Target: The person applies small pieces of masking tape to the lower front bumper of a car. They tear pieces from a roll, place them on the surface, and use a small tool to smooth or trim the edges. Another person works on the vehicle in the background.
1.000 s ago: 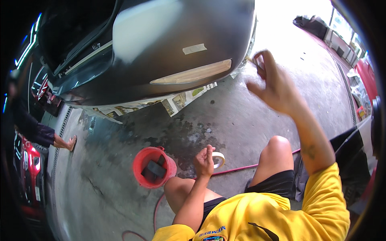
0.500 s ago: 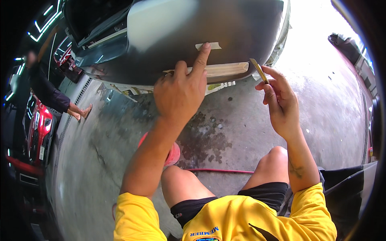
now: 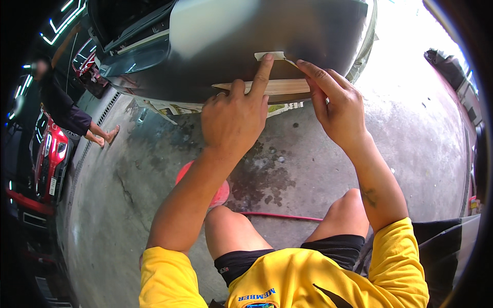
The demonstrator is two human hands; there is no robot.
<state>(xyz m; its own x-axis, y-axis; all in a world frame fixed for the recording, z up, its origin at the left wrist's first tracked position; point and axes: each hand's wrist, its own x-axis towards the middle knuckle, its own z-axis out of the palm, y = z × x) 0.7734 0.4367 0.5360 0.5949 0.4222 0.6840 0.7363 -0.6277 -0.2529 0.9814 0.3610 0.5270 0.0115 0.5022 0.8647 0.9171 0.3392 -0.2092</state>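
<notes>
The left hand (image 3: 233, 115) is now farther, one finger (image 3: 263, 74) on the tape strip (image 3: 279, 55); the right hand (image 3: 336, 100) now brings its thin blade (image 3: 291, 62) to the strip's right end.

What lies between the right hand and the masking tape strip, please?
The head view shows a slim cutter between the right hand and masking tape strip.

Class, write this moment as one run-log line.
left hand: index fingertip on tape strip | right hand: holds slim blade, tip at strip's right end | strip: on dark car panel

The car panel (image 3: 310, 33) bears a tape strip (image 3: 278, 55), the grey floor (image 3: 318, 167) a red bucket (image 3: 221, 194) and hose (image 3: 280, 216).
</notes>
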